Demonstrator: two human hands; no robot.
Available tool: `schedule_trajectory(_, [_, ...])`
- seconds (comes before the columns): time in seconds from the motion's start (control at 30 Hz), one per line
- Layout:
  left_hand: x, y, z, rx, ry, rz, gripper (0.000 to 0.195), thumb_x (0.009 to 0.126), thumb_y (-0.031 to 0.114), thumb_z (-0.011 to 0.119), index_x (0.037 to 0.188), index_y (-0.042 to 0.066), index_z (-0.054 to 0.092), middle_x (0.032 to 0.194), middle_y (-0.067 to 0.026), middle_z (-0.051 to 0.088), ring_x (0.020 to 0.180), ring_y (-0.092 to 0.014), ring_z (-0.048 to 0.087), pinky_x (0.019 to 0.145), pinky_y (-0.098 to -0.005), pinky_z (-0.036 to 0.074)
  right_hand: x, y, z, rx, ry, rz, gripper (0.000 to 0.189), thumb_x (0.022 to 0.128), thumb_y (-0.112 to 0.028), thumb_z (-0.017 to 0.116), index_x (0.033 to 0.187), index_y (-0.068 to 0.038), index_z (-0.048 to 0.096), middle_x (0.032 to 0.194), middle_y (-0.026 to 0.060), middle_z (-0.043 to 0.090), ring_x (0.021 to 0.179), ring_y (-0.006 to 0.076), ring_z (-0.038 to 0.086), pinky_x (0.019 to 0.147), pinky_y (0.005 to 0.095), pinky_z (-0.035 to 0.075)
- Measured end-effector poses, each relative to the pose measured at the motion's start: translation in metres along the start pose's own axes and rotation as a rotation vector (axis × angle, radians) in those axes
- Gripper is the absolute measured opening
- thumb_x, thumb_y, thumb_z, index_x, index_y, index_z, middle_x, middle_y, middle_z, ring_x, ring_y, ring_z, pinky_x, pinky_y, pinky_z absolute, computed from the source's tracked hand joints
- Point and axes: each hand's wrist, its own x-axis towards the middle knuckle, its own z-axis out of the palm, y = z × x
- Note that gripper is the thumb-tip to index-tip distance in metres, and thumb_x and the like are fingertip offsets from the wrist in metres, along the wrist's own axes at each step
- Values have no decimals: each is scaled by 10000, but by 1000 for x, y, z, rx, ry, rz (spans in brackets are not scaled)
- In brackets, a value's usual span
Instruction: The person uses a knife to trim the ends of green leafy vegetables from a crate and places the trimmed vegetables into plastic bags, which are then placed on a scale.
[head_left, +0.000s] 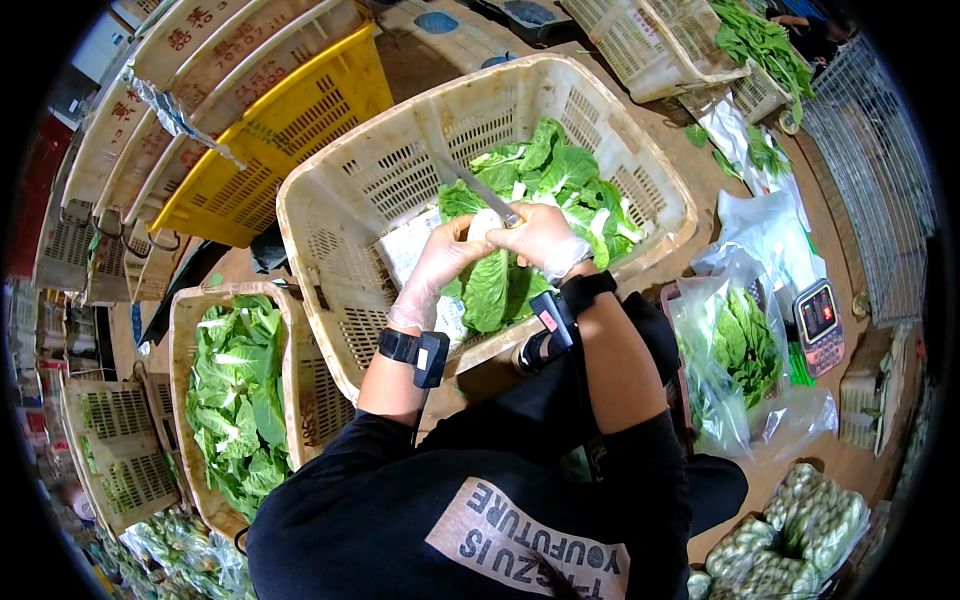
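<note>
Over a large cream plastic crate (330, 225), both my hands work close together in thin clear gloves. My left hand (450, 251) grips the pale base of a leafy green vegetable (486, 289), whose leaves point down towards me. My right hand (536, 234) holds a knife (480, 187) and touches the pale base with its thumb; the blade points up and to the left, and the handle is mostly hidden in the fingers. Loose green leaves (570, 169) lie in the crate beyond my hands, with printed paper (405, 247) on its bottom at the left.
At the lower left stands a crate (292, 360) of leafy greens. Nested crates and a yellow crate (360, 75) are at the upper left. A clear bag of greens (739, 345) and a digital scale display (819, 322) are on the right, with bagged vegetables (795, 532) below.
</note>
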Motion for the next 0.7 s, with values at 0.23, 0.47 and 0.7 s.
schedule_trajectory(0.23, [-5, 8, 4, 364, 131, 163, 461, 676, 190, 735, 1060, 27, 541, 915, -18, 586, 832, -106, 517, 746, -248, 429, 11, 14, 3, -378, 132, -283, 337, 653, -174, 643, 977, -85, 627, 808, 135, 635, 718, 247, 616, 672, 299, 481])
schedule_trajectory(0.47, [-8, 11, -12, 60, -64, 42, 423, 682, 42, 696, 1074, 52, 537, 900, 0, 575, 806, -85, 516, 723, -214, 431, 15, 12, -1, -438, 76, -240, 300, 666, -167, 621, 953, -81, 636, 819, 149, 630, 732, 239, 614, 685, 284, 476])
schedule_trajectory(0.7, [-10, 13, -22, -466, -294, 230, 447, 733, 267, 672, 1064, 7, 523, 958, -66, 590, 890, -155, 553, 822, -286, 422, 15, 10, -17, -246, 238, -85, 368, 695, -231, 637, 1041, -108, 609, 818, 130, 629, 672, 224, 597, 646, 310, 470])
